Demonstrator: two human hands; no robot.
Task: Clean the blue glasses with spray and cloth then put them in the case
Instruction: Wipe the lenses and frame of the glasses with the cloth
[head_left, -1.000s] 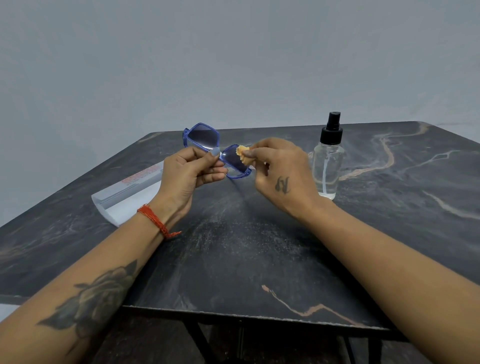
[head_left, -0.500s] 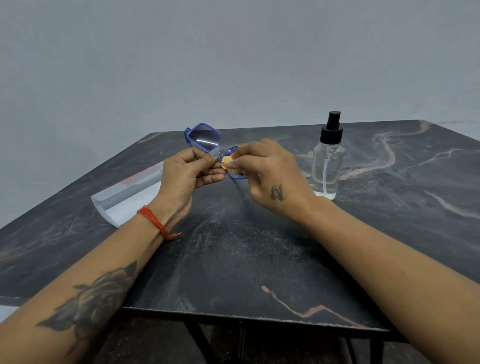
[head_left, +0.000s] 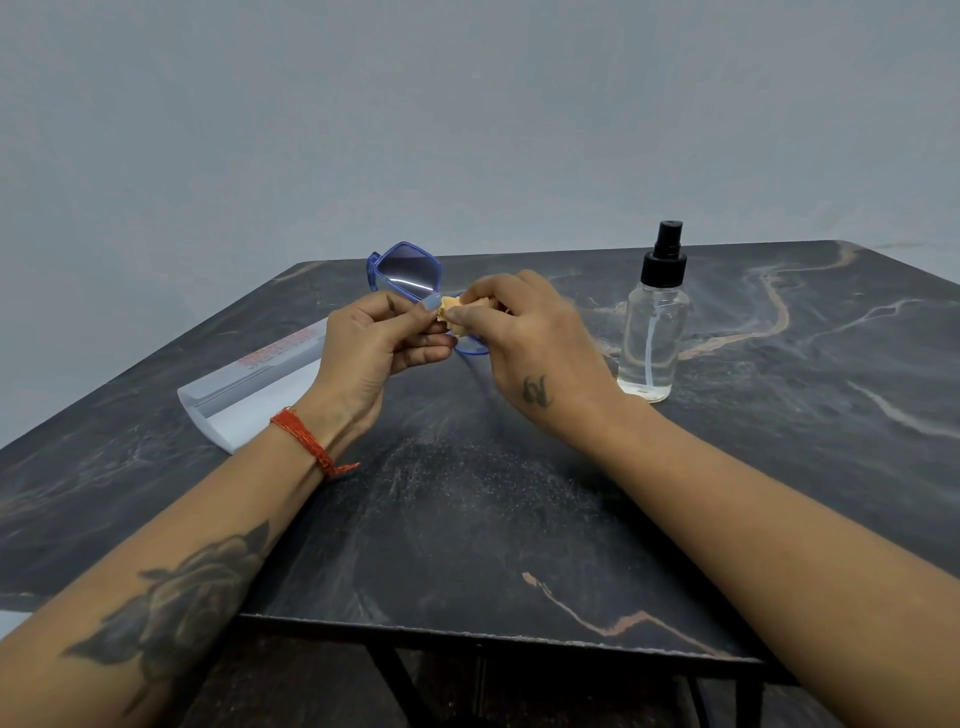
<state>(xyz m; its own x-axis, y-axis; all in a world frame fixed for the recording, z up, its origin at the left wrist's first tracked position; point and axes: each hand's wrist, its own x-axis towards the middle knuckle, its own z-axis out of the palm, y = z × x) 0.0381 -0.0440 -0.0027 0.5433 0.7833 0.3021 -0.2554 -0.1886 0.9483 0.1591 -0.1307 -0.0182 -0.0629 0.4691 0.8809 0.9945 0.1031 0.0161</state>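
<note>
Left hand (head_left: 374, 343) grips glasses (head_left: 406, 274) at bridge, steadying frame; right hand (head_left: 524, 332) pinches cloth (head_left: 451, 318) against lens. Spray (head_left: 653, 322), case (head_left: 249, 384) parked on desk (head_left: 519, 519).

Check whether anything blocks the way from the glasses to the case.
Nothing visible does. The blue glasses are held above the table in the left hand, and the open case lies just beside that hand. The spray bottle stands on the opposite side.
</note>
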